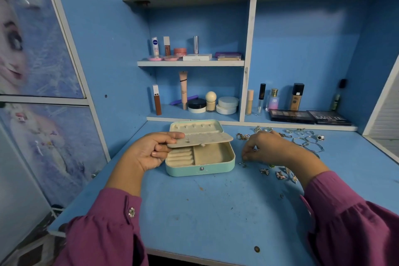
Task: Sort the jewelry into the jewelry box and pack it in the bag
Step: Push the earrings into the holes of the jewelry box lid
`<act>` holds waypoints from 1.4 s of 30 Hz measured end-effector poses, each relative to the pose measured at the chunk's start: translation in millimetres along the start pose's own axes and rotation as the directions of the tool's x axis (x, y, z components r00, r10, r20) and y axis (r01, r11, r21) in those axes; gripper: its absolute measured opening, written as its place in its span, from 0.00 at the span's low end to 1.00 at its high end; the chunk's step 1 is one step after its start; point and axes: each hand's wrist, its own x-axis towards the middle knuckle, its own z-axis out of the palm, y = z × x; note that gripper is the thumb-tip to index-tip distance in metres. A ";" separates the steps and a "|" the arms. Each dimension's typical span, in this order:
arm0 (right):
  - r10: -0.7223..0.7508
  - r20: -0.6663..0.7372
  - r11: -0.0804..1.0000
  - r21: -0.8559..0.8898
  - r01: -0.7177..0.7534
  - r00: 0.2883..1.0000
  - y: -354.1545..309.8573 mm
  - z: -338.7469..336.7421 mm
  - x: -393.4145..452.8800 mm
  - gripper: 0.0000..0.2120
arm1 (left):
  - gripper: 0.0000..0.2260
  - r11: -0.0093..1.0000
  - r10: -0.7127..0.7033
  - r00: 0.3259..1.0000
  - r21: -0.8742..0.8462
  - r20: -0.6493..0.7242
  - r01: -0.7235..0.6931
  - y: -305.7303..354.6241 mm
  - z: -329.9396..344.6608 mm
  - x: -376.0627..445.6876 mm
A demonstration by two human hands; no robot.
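Observation:
A mint-green jewelry box [200, 168] lies open on the blue desk, its cream lid [195, 128] tipped back. My left hand [151, 152] pinches the left end of the box's cream inner flap [205, 141], holding it level over the compartments; a small stud earring [188, 141] sticks in the flap. My right hand [269, 149] reaches down to the right of the box, fingertips curled around a small earring [243, 164] on the desk. Loose earrings [278, 174] lie below that hand, and rings and bangles [308, 141] lie behind it. No bag is in view.
Cosmetics fill the shelves behind the box: tubes, jars, bottles [274, 99] and two dark palettes [311, 117] at the desk's back edge. A cupboard door with a cartoon print [32, 49] stands on the left. Bare blue desk [216, 211] lies in front of the box.

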 end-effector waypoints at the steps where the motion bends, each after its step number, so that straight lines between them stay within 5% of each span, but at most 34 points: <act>1: 0.003 -0.004 1.000 -0.002 -0.003 1.000 -0.1 -0.2 -0.1 0.05 | 0.12 1.000 -0.001 1.000 -0.004 -0.001 0.001 0.0 -0.1 -0.1; 12: 0.005 -0.019 1.000 -0.013 -0.005 1.000 -1.2 -0.5 -3.1 0.05 | 0.12 1.000 0.000 1.000 0.011 -0.012 0.001 0.3 1.8 -2.6; 21: -0.001 -0.051 0.970 0.241 0.013 0.999 -16.7 4.2 -0.8 0.04 | 0.13 1.000 0.003 1.000 -0.007 -0.015 -0.003 0.4 2.4 -3.4; 31: 0.003 -0.040 0.999 0.038 -0.002 0.999 -21.7 9.4 0.7 0.06 | 0.12 1.000 0.000 1.000 0.007 -0.021 0.000 0.3 1.0 -2.7; 34: 0.054 -0.162 0.998 0.042 -0.048 0.985 -18.5 9.2 2.4 0.07 | 0.13 1.000 0.000 1.000 -0.002 -0.023 0.000 0.0 0.7 -1.9; 38: 0.168 -0.374 0.964 0.254 -0.074 0.912 -22.4 2.8 4.1 0.07 | 0.13 1.000 0.000 1.000 -0.001 -0.019 0.000 0.5 1.8 -2.9; 42: 0.224 -0.396 0.873 0.487 -0.003 0.890 -50.4 -5.9 10.4 0.06 | 0.12 1.000 0.007 1.000 0.017 -0.018 -0.006 0.8 2.0 -2.9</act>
